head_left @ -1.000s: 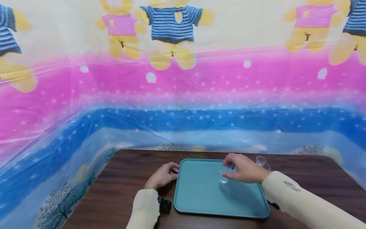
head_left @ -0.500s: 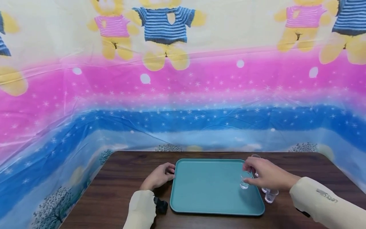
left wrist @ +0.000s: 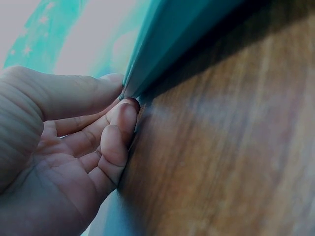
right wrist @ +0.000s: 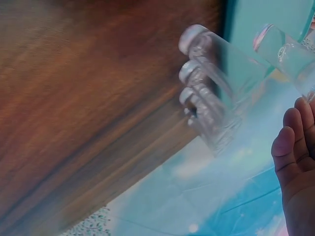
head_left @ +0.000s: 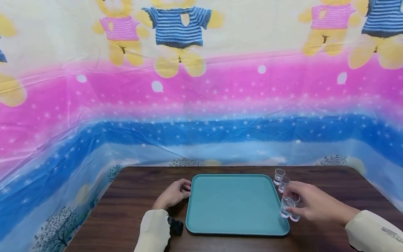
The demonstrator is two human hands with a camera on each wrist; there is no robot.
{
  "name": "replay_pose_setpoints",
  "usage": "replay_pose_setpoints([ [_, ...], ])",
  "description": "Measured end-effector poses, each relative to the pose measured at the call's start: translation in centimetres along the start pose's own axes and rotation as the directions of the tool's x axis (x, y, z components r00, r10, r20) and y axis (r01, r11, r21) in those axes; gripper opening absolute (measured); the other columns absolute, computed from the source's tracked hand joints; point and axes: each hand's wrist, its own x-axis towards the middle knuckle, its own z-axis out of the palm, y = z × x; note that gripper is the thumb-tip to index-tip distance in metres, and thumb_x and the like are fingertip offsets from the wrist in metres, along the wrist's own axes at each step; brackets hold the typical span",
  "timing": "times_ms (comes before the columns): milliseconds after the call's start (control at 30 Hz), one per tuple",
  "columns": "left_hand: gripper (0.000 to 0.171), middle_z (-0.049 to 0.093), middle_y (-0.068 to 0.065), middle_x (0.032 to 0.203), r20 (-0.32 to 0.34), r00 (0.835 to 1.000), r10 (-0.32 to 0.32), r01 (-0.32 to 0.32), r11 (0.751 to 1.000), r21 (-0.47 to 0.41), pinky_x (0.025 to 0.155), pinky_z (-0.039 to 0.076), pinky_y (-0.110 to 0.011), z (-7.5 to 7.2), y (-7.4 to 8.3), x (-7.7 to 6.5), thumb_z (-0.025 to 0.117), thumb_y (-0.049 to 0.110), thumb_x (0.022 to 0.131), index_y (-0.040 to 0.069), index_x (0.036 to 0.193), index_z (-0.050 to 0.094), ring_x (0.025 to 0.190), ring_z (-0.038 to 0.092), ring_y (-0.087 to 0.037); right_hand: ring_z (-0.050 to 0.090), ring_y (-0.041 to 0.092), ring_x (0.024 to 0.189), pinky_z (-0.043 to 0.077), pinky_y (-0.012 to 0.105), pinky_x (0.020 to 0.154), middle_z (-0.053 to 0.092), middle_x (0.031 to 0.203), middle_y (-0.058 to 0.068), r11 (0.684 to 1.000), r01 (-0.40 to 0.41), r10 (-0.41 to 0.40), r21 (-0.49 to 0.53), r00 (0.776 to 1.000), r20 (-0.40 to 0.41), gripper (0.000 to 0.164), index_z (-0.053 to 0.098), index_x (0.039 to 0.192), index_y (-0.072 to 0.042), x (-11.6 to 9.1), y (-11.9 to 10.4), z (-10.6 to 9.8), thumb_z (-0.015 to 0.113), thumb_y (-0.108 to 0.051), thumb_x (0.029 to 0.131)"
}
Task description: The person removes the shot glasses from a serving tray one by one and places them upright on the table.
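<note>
My right hand (head_left: 310,203) holds a small clear shot glass (head_left: 287,208) by its upper part, upright over the right rim of a teal tray (head_left: 236,206). In the right wrist view the held glass (right wrist: 283,51) shows beside the fingers (right wrist: 284,142). More shot glasses line the table along the tray's right side, two of them at the back, a glass (head_left: 279,176) and a nearer glass (head_left: 283,184). Others are partly hidden behind my right hand. At the tray's left edge, my left hand (head_left: 174,194) pinches the rim, thumb on top and fingers curled below (left wrist: 115,142).
The tray lies on a dark wood-grain table (head_left: 138,196). A patterned cloth (head_left: 189,105) with bears hangs behind the table and around its sides. A black wrist camera (head_left: 175,225) sits on the left wrist.
My right hand has carried the shot glass rightward from above the tray's middle to its right edge. My left hand stays at the tray's left rim. The head view has shifted slightly.
</note>
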Motion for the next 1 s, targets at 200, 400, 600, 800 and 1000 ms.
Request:
replay_pose_setpoints([
  [200,0.034,0.055,-0.011,0.106,-0.001,1.0,0.001,-0.001,1.0,-0.006,0.079,0.044,-0.04,-0.2,-0.1,0.0,0.059,0.002,0.092,-0.002,0.125,0.052,0.093,0.053,-0.022,0.046,0.003,0.067,0.04,0.02,0.056,0.049,0.081,-0.015,0.998,0.055,-0.055,-0.012,0.997,-0.052,0.026,0.057,0.094,-0.027,-1.7,0.1,0.4,0.078,-0.031,0.079],
  [400,0.034,0.055,-0.01,0.106,-0.008,1.0,-0.009,0.008,1.0,-0.006,0.078,0.044,-0.039,-0.5,-0.3,-0.2,0.06,0.003,0.092,-0.002,0.125,0.052,0.093,0.053,-0.022,0.045,0.0,0.069,0.04,0.02,0.056,0.049,0.083,-0.016,0.998,0.067,-0.066,0.019,0.996,-0.052,0.026,0.058,0.098,-0.029,-3.1,0.7,1.3,0.077,-0.032,0.08],
  [600,0.034,0.055,-0.009,0.105,-0.015,1.0,-0.02,0.02,1.0,-0.007,0.078,0.044,-0.039,-0.6,-0.4,-0.4,0.061,0.004,0.092,-0.001,0.124,0.053,0.092,0.053,-0.021,0.044,0.0,0.071,0.039,0.019,0.057,0.048,0.084,-0.016,0.997,0.071,-0.069,0.02,0.995,-0.066,0.03,0.057,0.098,-0.028,-3.6,1.0,2.0,0.079,-0.025,0.077],
  [800,0.034,0.055,-0.009,0.106,-0.021,0.999,-0.034,0.034,0.999,-0.003,0.077,0.044,-0.039,-0.7,-0.6,-0.8,0.061,0.004,0.091,-0.001,0.124,0.053,0.091,0.052,-0.021,0.047,-0.001,0.074,0.043,0.023,0.059,0.05,0.089,-0.017,0.998,0.053,-0.051,0.032,0.997,-0.051,0.03,0.059,0.099,-0.027,-3.8,1.2,2.2,0.079,-0.025,0.077],
  [1000,0.034,0.055,-0.009,0.106,-0.023,0.999,-0.028,0.028,1.0,-0.005,0.077,0.044,-0.039,-0.6,-0.8,-0.8,0.06,0.005,0.092,-0.001,0.125,0.052,0.092,0.052,-0.021,0.047,-0.002,0.072,0.043,0.022,0.058,0.05,0.088,-0.017,0.999,0.028,-0.027,0.018,0.997,-0.066,0.026,0.06,0.097,-0.028,-3.6,1.1,2.1,0.077,-0.035,0.079],
])
